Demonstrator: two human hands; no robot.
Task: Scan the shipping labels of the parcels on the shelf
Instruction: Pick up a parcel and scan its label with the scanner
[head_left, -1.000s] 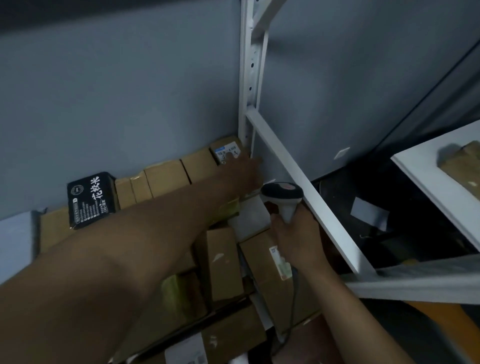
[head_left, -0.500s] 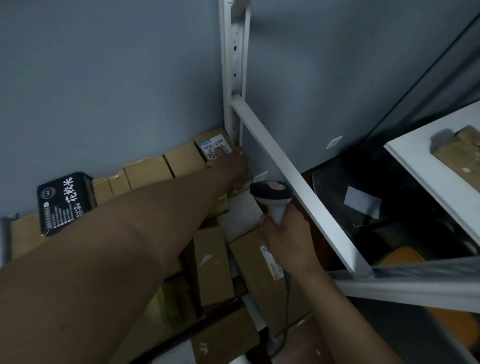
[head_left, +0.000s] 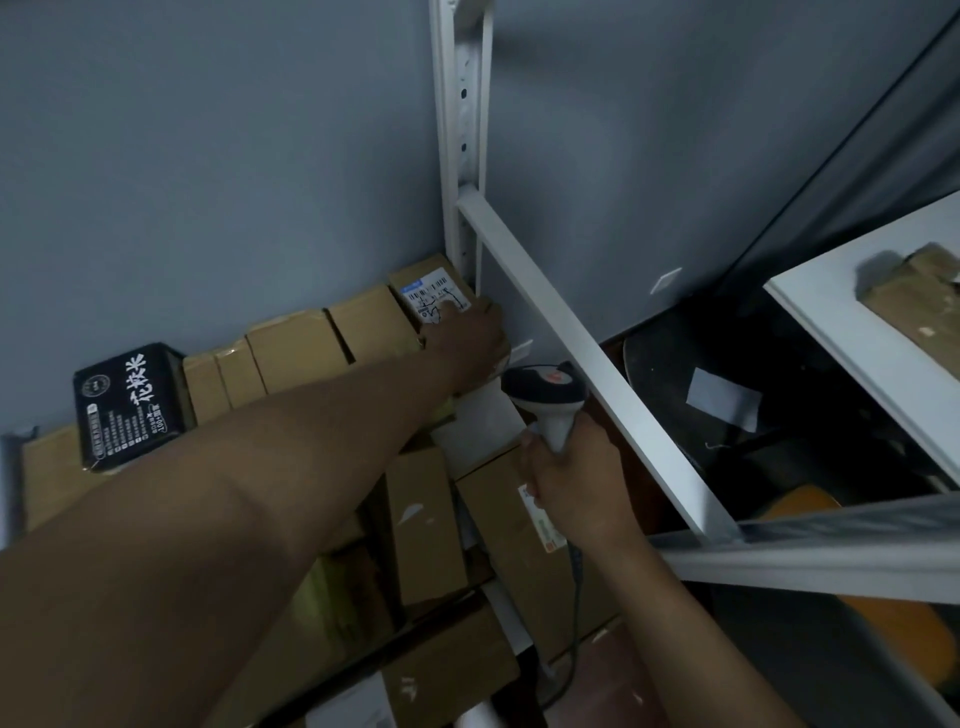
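Cardboard corner parcel (head_left: 415, 312) beside the white upright (head_left: 462, 156), gripped by the left hand (head_left: 467, 340), awaits the right hand's (head_left: 576, 483) clasped scanner (head_left: 545, 397); others seemingly remain.

Only 1 head-worn view is given, aimed forward and down, close over the shelf frame (head_left: 582, 358) and stacked parcels (head_left: 291, 348).

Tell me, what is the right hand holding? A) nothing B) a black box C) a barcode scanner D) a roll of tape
C: the right hand grips the handle of a grey barcode scanner, its head aimed toward the parcels on the shelf.
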